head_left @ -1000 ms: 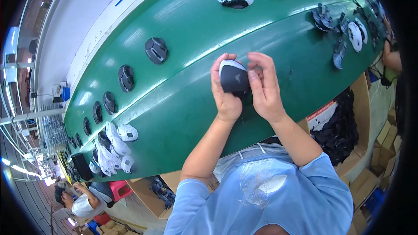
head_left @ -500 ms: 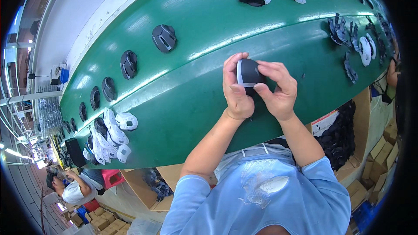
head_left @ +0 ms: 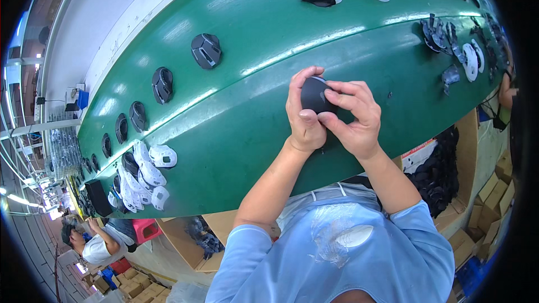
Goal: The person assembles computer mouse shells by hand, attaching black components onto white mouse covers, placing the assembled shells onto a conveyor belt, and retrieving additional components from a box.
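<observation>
A: What change is noted for the shell point(head_left: 312, 97)?

B: At 1.0 s ago the fingers of the right hand point(head_left: 364, 119) were raised off it; now they are laid on it. Since 0.5 s ago it has been turned: the pale band then seen down its left side is mostly lost from view, and more of the black face is shown, with a pale sliver at the top.

A: What is inferred?

B: Turning by hand is judged to be in progress. No part is seen being added or removed; the underside is hidden.

A: State of the grip?

B: The left hand point(head_left: 303, 130) is partly closed, curled about the left side, thumb at the near edge. The right grip is half closed, fingertips on the black face, thumb low beside the left thumb. Hold: shared by 2 hands; firmness cannot be told.

A: Position?

B: Held above the table point(head_left: 241, 151), well apart from the dark shells point(head_left: 206, 51) and the heaped white shells point(head_left: 148, 173) on the left.
</observation>
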Available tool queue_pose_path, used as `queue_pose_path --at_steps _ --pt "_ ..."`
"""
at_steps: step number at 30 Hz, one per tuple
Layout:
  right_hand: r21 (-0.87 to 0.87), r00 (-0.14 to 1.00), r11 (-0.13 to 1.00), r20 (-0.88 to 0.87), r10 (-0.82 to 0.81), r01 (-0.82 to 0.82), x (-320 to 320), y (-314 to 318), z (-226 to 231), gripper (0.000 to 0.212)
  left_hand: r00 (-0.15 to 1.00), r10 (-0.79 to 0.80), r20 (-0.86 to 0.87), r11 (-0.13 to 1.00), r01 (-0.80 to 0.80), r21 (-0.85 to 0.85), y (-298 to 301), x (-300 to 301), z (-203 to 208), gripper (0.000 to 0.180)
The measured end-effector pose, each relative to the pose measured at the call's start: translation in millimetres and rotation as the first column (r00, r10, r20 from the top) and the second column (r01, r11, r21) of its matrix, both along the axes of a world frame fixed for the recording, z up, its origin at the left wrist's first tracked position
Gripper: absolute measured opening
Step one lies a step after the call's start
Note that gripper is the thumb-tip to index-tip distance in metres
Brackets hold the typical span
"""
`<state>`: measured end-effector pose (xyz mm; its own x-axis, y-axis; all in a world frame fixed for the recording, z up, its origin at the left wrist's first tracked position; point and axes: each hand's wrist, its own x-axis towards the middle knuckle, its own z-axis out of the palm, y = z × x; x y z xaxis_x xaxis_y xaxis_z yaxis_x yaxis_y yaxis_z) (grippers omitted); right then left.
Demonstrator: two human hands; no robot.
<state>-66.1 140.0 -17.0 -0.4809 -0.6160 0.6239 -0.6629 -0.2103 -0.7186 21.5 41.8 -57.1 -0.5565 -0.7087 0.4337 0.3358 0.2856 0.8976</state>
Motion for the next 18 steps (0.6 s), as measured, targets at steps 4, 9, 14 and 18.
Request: queue_pose_path --at_steps 4,9,14,18 --pt "-0.138 0.986 0.989 0.162 -0.031 0.054 -1.2 4.2 -14.1 0.041 0.995 -0.095 0.013 0.994 0.095 0.045 -1.8 0.5 -3.3 0.103" --pt "-0.065 0.995 0.997 0.091 -0.029 0.035 -3.6 7.1 -8.5 0.041 0.997 -0.076 -0.03 0.983 0.08 0.166 0.4 1.8 -2.7 0.108" --pt "0.013 0.998 1.0 0.066 -0.012 0.011 -1.7 5.8 -19.2 0.043 0.998 -0.06 -0.017 0.992 0.061 0.113 2.0 -0.6 -2.0 0.106" --pt "0.032 0.998 0.998 0.036 -0.047 0.045 7.3 7.9 -27.7 0.043 0.999 -0.052 0.003 0.988 0.051 0.146 6.0 -2.3 -0.8 0.101"
